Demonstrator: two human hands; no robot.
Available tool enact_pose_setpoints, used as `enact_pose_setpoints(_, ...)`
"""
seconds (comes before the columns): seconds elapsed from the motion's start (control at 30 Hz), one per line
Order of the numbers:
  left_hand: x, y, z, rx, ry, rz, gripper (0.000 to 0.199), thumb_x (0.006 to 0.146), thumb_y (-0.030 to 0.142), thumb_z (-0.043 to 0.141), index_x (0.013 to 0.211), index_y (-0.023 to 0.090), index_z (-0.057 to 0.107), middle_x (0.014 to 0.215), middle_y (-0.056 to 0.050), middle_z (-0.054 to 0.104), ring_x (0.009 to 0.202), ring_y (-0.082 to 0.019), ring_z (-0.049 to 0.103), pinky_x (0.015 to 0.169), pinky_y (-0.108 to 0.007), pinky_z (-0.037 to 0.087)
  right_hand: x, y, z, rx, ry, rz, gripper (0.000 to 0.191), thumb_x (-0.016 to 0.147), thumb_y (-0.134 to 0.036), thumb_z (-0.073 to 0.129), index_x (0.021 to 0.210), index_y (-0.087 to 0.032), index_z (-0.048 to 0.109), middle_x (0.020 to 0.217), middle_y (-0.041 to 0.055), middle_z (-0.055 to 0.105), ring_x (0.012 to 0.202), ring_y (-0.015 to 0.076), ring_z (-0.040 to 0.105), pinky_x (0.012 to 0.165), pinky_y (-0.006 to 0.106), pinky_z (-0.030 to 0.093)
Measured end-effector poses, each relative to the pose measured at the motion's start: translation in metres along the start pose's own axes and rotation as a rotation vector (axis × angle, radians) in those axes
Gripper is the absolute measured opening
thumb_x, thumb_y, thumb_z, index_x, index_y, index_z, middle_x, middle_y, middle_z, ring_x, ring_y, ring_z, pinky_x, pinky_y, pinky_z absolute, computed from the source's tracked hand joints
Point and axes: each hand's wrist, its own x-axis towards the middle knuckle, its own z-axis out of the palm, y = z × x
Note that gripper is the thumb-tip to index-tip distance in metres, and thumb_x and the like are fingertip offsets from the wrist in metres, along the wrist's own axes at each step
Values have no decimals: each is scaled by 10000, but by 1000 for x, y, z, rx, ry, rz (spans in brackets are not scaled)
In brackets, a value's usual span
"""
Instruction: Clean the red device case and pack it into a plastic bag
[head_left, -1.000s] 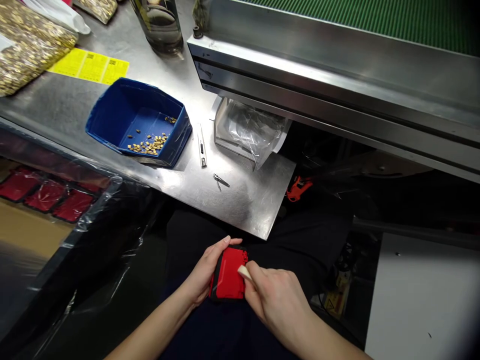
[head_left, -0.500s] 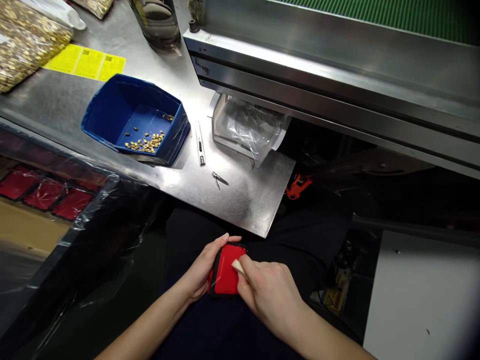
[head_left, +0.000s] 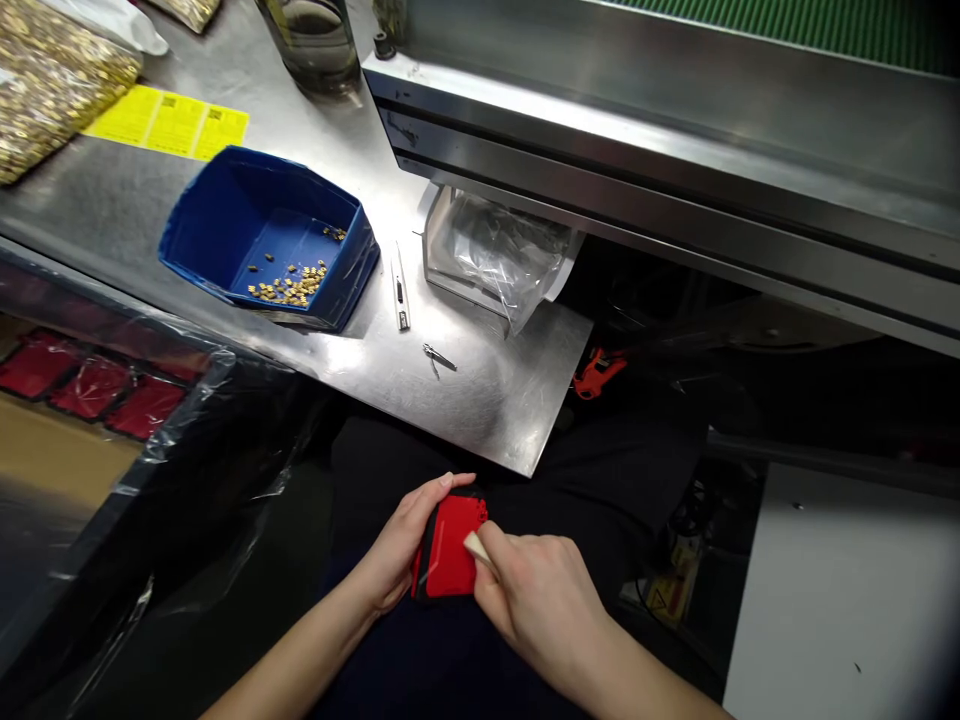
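A red and black flat part (head_left: 452,548) is held over the lap, its red face up. My left hand (head_left: 401,545) grips it along its left edge, fingers reaching round the top. My right hand (head_left: 538,598) is closed on a small cream-coloured piece (head_left: 478,549), whose tip meets or hovers just over the right side of the red face. On the metal table above lie a white cutter knife (head_left: 400,292) and nail clippers (head_left: 439,357). To their left stands a blue bin (head_left: 255,205) with small brass pieces inside.
A conveyor frame (head_left: 600,150) crosses the upper right, above a tray with clear plastic bags (head_left: 506,250). Orange-handled tool (head_left: 599,373) is beyond the table corner. Wrapped red parts (head_left: 90,387) lie in a box at left. A white panel (head_left: 840,590) is at lower right.
The red part and my left hand have shifted slightly left and down. My right hand, still holding the cream piece, has moved slightly down.
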Motion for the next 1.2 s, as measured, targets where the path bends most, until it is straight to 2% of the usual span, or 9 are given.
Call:
enact_pose_setpoints(0.2, 3, 1, 2, 11, 16, 1, 548, 910, 609, 652, 1260, 194, 729, 1014, -105, 762, 882, -241, 662, 780, -315, 532, 1, 1, 0, 21, -8, 33, 87, 961, -182, 489, 919, -234, 545, 721, -41, 686, 595, 158, 639, 563, 322, 202)
enact_pose_setpoints(0.37, 4, 2, 3, 7, 26, -14, 575, 904, 621, 649, 1293, 203, 712, 1072, -121, 762, 960, -283, 674, 816, -346, 531, 0, 4, -1, 14, -6, 41, 72, 968, -201, 496, 929, -242, 540, 737, -41, 700, 597, 163, 641, 561, 319, 184)
enact_pose_setpoints(0.53, 4, 1, 4, 37, 24, 12, 547, 921, 600, 643, 1280, 195, 721, 1011, -101, 760, 870, -235, 654, 785, -318, 515, -2, 6, -2, 15, -19, 36, 93, 956, -172, 489, 924, -241, 542, 728, -40, 691, 594, 158, 637, 561, 319, 185)
enact_pose_setpoints(0.73, 4, 2, 5, 64, 11, 36, 545, 918, 608, 647, 1262, 193, 727, 997, -89, 759, 866, -226, 645, 793, -313, 508, -2, 6, -1, 18, -49, 33, 105, 960, -174, 478, 941, -242, 554, 731, -36, 698, 603, 168, 649, 563, 322, 197)
enact_pose_setpoints(0.9, 4, 1, 3, 73, 14, 30, 541, 924, 618, 633, 1237, 188, 734, 1067, -111, 762, 941, -268, 666, 833, -349, 516, 0, 4, -3, 28, -47, 44, 84, 961, -190, 488, 938, -245, 549, 765, -41, 709, 641, 167, 664, 568, 322, 203)
enact_pose_setpoints(1.2, 4, 0, 3, 80, 20, 32, 547, 914, 620, 641, 1247, 196, 732, 1049, -105, 767, 914, -265, 671, 818, -341, 519, -1, 1, -6, 18, -69, 77, 89, 954, -184, 491, 931, -240, 556, 751, -41, 716, 615, 164, 662, 556, 322, 187)
